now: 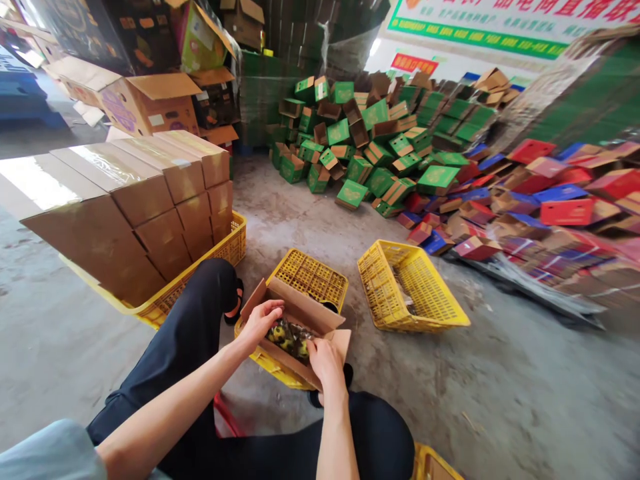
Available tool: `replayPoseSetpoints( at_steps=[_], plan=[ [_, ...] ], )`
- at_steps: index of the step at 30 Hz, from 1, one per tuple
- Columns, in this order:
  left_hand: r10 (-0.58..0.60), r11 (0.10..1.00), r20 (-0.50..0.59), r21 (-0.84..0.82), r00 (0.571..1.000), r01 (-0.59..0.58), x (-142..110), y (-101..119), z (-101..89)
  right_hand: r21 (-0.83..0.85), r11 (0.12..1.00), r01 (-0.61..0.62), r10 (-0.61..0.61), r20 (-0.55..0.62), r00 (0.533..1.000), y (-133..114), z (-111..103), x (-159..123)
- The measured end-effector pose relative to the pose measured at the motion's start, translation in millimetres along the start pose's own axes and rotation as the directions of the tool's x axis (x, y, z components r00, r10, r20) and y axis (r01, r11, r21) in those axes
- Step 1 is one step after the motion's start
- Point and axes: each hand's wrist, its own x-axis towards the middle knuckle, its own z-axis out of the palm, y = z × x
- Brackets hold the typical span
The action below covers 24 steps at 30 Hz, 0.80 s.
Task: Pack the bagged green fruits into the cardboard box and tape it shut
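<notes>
An open cardboard box (330, 308) stands between my knees on an upturned yellow crate (285, 373), its flaps spread. Inside lies a clear plastic bag (290, 339) with dark and yellow-green pieces in it, too small to name. My left hand (261, 325) reaches over the box's left end, fingers pinched at the bag's left side. At the opposite end, my right hand (326, 363) pinches the bag's right side between thumb and fingers. Both fingertips are partly hidden.
Stacked closed cartons (145, 193) fill a long yellow crate (239, 233) at left. Another yellow crate (425, 293) stands to the right, with an upturned crate (310, 270) just beyond the box. Green boxes (350, 190) and red-blue boxes (565, 212) lie heaped behind.
</notes>
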Motion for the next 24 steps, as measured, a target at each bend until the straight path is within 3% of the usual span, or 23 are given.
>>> replayPoseSetpoints(
  at_steps=[5,11,20,24],
  plan=[
    [0.005,1.0,0.018,-0.003,1.0,-0.005,-1.7,-2.9,3.3,0.151,0.987,0.052,-0.072,0.135,0.988,-17.3,19.9,20.8],
    [0.009,1.0,0.027,0.0,1.0,-0.009,-3.6,-0.1,1.3,0.212,0.977,0.012,-0.051,0.181,0.982,-24.2,30.1,33.6],
    [0.001,1.0,0.026,-0.014,1.0,-0.001,-7.9,2.2,2.1,0.337,0.941,-0.006,-0.041,0.133,0.99,-26.9,35.1,24.0],
    [0.002,1.0,0.014,-0.025,1.0,-0.001,-7.4,2.7,0.2,0.366,0.931,-0.019,-0.003,0.059,0.998,-22.5,21.4,24.1]
  ],
)
